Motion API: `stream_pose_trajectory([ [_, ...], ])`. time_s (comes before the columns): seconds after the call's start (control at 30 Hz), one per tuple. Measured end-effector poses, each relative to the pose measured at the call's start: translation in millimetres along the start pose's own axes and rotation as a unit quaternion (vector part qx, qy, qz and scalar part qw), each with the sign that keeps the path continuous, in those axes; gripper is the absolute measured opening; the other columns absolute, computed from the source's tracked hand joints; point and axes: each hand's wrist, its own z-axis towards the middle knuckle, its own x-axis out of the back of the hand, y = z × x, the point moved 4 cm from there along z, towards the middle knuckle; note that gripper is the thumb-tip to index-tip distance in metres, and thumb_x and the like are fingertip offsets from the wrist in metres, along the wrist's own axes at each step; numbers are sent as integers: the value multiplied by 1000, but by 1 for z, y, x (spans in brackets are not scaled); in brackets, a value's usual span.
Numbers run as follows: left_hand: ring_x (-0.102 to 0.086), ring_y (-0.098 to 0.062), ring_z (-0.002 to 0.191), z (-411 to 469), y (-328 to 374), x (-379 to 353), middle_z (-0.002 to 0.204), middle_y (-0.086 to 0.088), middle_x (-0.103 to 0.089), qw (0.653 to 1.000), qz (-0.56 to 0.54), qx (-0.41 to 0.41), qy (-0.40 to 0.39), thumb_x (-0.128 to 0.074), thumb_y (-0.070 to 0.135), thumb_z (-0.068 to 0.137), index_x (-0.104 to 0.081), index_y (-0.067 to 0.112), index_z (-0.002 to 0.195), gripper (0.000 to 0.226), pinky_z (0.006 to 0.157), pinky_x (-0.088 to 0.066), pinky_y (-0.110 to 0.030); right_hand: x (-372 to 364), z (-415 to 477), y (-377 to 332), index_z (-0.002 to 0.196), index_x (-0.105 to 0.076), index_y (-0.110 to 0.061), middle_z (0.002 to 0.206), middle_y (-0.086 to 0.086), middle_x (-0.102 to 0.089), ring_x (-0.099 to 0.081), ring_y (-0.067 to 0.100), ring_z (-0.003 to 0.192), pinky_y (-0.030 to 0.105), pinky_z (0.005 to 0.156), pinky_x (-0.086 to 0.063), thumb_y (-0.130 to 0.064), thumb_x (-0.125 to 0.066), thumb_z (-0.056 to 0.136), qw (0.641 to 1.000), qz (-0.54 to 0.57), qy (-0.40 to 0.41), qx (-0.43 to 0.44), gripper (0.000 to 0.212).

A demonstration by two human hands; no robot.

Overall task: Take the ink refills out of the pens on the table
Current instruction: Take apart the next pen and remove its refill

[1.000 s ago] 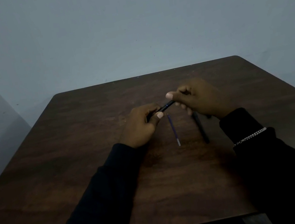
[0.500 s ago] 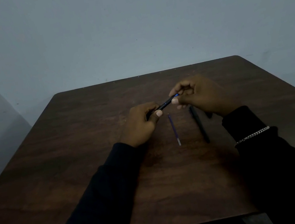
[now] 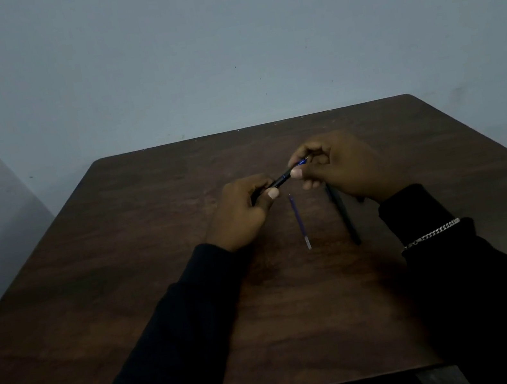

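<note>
Near the centre of the frame, above a dark wooden table (image 3: pixel 125 282), a person holds a slim dark pen (image 3: pixel 282 180) with both hands. The pen slants up from lower left to upper right. The left hand (image 3: pixel 242 210) grips its lower end, fingers curled round the barrel and the thumb laid along the top. The right hand (image 3: pixel 339 166) pinches the upper end between thumb and forefinger; the other fingers curl loosely beneath. A short blue tip (image 3: pixel 302 161) shows at that pinch, but whether it is the refill or part of the barrel cannot be told in the dim light.

Just below the hands two things lie on the table, near each other but apart. A loose refill (image 3: pixel 300 222) — thin, bluish-purple, with a pale lower end — runs almost straight up and down the frame. To its right lies a second pen (image 3: pixel 342 213), dark, its upper end hidden under the right hand.

Both arms wear dark sleeves (image 3: pixel 170 342), and a silver chain bracelet (image 3: pixel 432 233) sits over the right cuff. A plain grey-blue wall (image 3: pixel 219 45) fills the upper half of the frame.
</note>
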Motion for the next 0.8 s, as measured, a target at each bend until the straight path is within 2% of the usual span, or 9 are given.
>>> stream_pose_trajectory([
  [0.1,-53,-3,66,0,0,2,73,3,-64,1000,-1,-8,-1,-62,15,103,-74,11,93,16,57,-33,-18,-1,-1,-6,96,-73,-6,72,4,-71,-73,16,61,25,61,-56,-10,-73,94,997,-70,7,16,5],
  [0.2,-56,4,69,0,0,1,75,12,-65,1000,-5,-6,1,-63,14,102,-77,12,98,15,57,-35,-12,-1,-3,-10,89,-73,-10,65,-6,-65,-65,11,56,20,58,-46,-16,-73,94,988,-147,19,45,8],
  [0.33,-58,-11,72,0,1,0,77,-2,-70,1000,-4,-14,14,-63,10,101,-77,12,94,15,57,-37,-17,-2,-2,-10,86,-77,-7,64,-8,-58,-50,0,57,9,54,-30,-17,-73,94,978,-194,40,70,13],
  [0.43,-55,-16,71,1,-1,-1,74,-6,-65,1000,-1,-5,6,-61,14,102,-71,13,86,18,60,-37,-30,-1,-2,-7,89,-77,-12,65,-5,-65,-61,5,56,16,57,-45,-24,-72,95,987,-143,31,59,14],
  [0.5,-55,-17,70,2,-3,-1,74,-6,-64,1000,-11,8,4,-61,17,103,-68,15,85,20,62,-38,-31,8,-2,-1,92,-76,-20,71,1,-72,-70,11,62,24,60,-56,-37,-69,96,996,-80,25,28,19],
  [0.6,-55,-13,68,3,-4,0,74,-3,-64,999,-25,19,8,-61,18,104,-67,20,82,22,64,-41,-31,37,-3,20,89,-73,-19,75,1,-73,-72,14,66,34,66,-62,-48,-60,97,993,-38,103,-45,33],
  [0.67,-59,-19,71,2,-4,0,75,-3,-64,1000,-22,18,11,-61,17,104,-69,19,84,21,65,-42,-31,56,-4,38,82,-70,-14,71,-1,-69,-71,19,67,41,72,-60,-39,-60,100,978,-126,132,-97,32],
  [0.73,-61,-22,74,1,-4,-1,76,-2,-65,1000,-17,17,9,-61,18,104,-70,15,87,20,66,-43,-32,64,-6,53,80,-70,-11,70,-1,-66,-70,24,74,39,77,-57,-32,-66,97,956,-227,100,-155,28],
  [0.8,-61,-21,75,1,-4,-1,78,-1,-66,1000,-12,21,3,-60,19,104,-72,14,90,19,67,-44,-32,61,-7,60,81,-72,-4,75,5,-69,-68,24,75,34,73,-53,-28,-74,92,940,-267,53,-204,27],
])
